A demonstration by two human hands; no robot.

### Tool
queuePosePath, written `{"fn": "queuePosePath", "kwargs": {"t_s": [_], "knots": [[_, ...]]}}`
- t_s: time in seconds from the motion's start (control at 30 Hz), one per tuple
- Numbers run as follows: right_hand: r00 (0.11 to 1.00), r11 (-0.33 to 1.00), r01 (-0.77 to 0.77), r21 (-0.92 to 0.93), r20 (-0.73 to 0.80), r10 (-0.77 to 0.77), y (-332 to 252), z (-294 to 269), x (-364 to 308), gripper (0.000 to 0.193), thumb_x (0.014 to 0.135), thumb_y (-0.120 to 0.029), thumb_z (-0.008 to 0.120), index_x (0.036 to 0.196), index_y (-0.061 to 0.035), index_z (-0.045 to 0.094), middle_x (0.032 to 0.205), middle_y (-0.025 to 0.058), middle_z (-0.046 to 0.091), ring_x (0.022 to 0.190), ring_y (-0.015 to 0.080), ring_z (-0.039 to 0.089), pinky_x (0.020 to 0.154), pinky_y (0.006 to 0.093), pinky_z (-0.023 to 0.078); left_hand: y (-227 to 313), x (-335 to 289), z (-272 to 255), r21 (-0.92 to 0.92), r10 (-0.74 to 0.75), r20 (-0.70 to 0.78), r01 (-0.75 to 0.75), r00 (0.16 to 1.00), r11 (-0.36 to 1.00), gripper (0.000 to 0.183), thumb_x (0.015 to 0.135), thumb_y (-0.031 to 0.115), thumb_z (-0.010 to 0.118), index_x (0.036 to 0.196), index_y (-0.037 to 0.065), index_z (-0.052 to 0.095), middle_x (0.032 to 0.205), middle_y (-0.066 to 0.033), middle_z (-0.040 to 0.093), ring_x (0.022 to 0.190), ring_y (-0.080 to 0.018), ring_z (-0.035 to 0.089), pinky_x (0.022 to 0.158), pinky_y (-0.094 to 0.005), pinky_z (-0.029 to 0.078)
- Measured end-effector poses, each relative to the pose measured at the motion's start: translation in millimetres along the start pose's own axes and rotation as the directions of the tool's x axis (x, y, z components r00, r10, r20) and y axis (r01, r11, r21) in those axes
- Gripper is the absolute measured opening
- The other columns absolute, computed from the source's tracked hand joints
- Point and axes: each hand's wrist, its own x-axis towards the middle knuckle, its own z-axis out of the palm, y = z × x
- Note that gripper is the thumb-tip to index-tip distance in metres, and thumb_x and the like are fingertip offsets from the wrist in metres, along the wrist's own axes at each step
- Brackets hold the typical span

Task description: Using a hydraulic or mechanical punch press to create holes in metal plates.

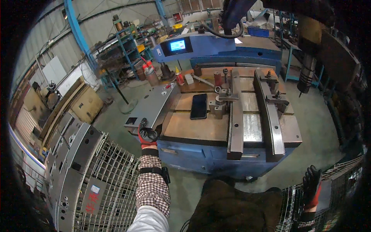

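Note:
My left hand (147,133), in a black and red glove, is closed at the near corner of a grey sheet-metal panel (152,101). This panel has cut-outs and lies along the left side of the machine table (189,125). My right hand (312,186), gloved alike, is held at the lower right with fingers stretched out, beside a wire-mesh cage (344,183). Two long steel bars (236,133) (275,131) stand clamped across the table. A black phone (199,106) lies on it, left of a steel clamp block (218,110).
At the lower left, a wire cage (112,174) stands beside grey panels with holes (71,178). A drill spindle (307,73) hangs at the right. Behind the table are a lit control screen (177,45), a red bottle (179,77) and a wrench (203,80).

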Motion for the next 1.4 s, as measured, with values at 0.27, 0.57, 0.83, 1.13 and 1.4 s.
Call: {"fn": "queuePosePath", "kwargs": {"t_s": [0.27,0.57,0.83,1.13,1.4], "knots": [[0.994,0.998,0.06,0.025,-0.089,-0.058,16.2,-21.5,-3.1,0.06,0.11,-0.05,0.038,0.154,-0.0102,0.047,0.152,0.0084,0.054,0.132,0.0228,0.051,0.115,0.0402,0.034,12.4,-30.9,50.5,-0.368,0.006,0.279,0.102,0.96,0.924,0.037,0.106,0.02,0.05,0.136,0.001,0.061,0.12,-0.009,0.069,0.085,-0.0149,0.063,0.079,-0.0285,0.053],[0.994,0.991,0.037,0.128,0.098,-0.049,40.9,-66.4,6.0,0.066,0.109,-0.055,0.039,0.16,-0.0128,0.035,0.164,0.0112,0.037,0.153,0.03,0.031,0.125,0.048,0.021,7.0,-16.5,36.7,-0.243,-0.082,0.212,0.134,0.974,0.961,0.037,0.104,0.022,0.054,0.133,0.003,0.065,0.071,0.0039,0.062,0.053,-0.0084,0.049,0.058,-0.0254,0.047],[0.997,0.995,-0.028,0.096,-0.075,0.035,40.4,-39.6,19.6,0.065,0.109,-0.055,0.041,0.15,-0.0069,0.052,0.147,0.0109,0.057,0.131,0.0238,0.053,0.114,0.0405,0.036,8.4,13.5,-25.4,-0.079,-0.109,0.321,0.141,0.941,0.987,0.035,0.106,0.025,0.053,0.123,-0.001,0.068,0.065,0.0039,0.058,0.052,-0.0087,0.048,0.09,-0.0379,0.057],[0.995,0.991,-0.034,0.133,-0.088,0.046,49.7,-48.9,27.5,0.055,0.112,-0.043,0.039,0.152,-0.0064,0.048,0.151,0.0076,0.055,0.132,0.022,0.054,0.113,0.0367,0.038,1.8,12.7,-35.7,-0.211,-0.383,0.415,0.497,0.825,0.842,0.033,0.098,0.025,0.064,0.129,0.013,0.067,0.101,-0.0157,0.075,0.09,-0.0294,0.072,0.091,-0.0512,0.058],[0.993,0.989,0.08,0.126,-0.091,-0.069,84.3,-128.8,7.0,0.049,0.112,-0.032,0.038,0.15,-0.0036,0.048,0.151,0.009,0.054,0.135,0.0238,0.053,0.118,0.0399,0.038,36.9,6.1,0.7,0.177,-0.785,0.063,0.768,0.616,0.616,0.039,0.102,0.045,0.06,0.119,0.011,0.069,0.079,-0.0125,0.072,0.066,-0.0293,0.07,0.061,-0.0414,0.06]]}}
